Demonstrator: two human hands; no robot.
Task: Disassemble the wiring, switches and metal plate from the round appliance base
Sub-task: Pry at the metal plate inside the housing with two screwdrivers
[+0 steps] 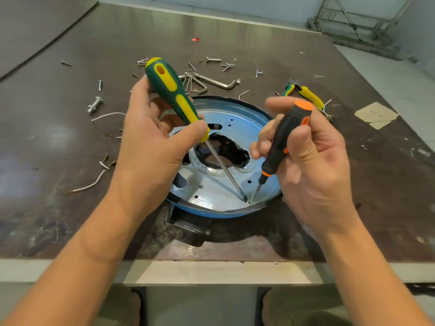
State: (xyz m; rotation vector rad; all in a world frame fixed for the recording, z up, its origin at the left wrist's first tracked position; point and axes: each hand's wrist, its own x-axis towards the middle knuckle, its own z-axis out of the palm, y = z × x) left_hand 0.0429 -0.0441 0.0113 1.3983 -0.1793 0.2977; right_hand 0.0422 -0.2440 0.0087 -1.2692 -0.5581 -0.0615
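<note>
Dark scuffed tabletop, loose screws and hex keys at far side. Round base sits near the front edge. Left hand grips green-yellow screwdriver; right hand pinches black-orange screwdriver. Both tips meet on the metal plate's near rim.

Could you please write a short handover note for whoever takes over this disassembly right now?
Left hand grips the green-and-yellow screwdriver; right hand grips the black-and-orange screwdriver.
Both tips meet at the near-right edge of the metal plate, which sits in the round base.
Done: cut wires and loose screws lie on the table.
Left: probably pry the plate free; no switches visible.
</note>
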